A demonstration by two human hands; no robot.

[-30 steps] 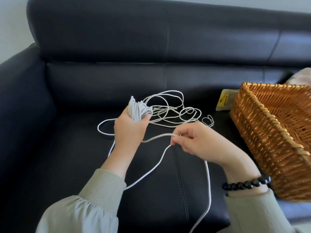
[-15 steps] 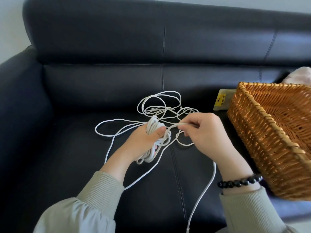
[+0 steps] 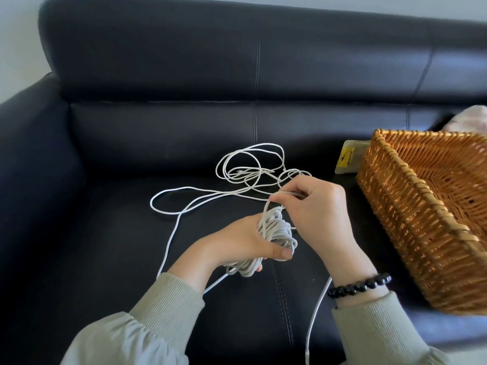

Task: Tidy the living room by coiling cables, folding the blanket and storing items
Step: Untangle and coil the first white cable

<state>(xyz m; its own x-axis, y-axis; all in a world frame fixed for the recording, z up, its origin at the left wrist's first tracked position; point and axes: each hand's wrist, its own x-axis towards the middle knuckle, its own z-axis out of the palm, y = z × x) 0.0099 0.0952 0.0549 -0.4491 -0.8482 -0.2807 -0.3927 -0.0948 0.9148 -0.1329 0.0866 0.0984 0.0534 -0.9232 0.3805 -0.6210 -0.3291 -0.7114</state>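
Moved since half a second ago: the left hand (image 3: 237, 241) has rolled thumb-side down and sunk nearer the sofa seat (image 3: 118, 246), taking its bundle along. The right hand (image 3: 316, 206) stays close above it.

1. White cable coil (image 3: 276, 230). Many turns are wound round the left hand, with the fingers curled through them and the thumb pressed across the near side. Its long axis runs on a slant: the upper end points away toward the right fingertips, and the lower end hangs below the fist toward the person.
2. Free strand (image 3: 265, 210). Pinched between right thumb and forefinger just above the coil's upper end, it arches down into the coil.
3. Loose loops (image 3: 247, 175). They lie flat on the seat beyond the pinch, toward the backrest and out to the left. One length trails back past the left wrist; another passes under the right wrist to the bottom edge.
4. Wicker basket (image 3: 421, 233). It sits on the seat to the right of the right hand, apart from it. The interior in view shows woven floor and walls, and its right part is cut off.
5. Yellow-labelled packet (image 3: 347, 159). It lies outside the basket, just beside its far left corner.
6. Pale pink fabric (image 3: 474, 119). It shows behind the basket's far rim.
7. Black bead bracelet (image 3: 358, 285). Worn on the right wrist.
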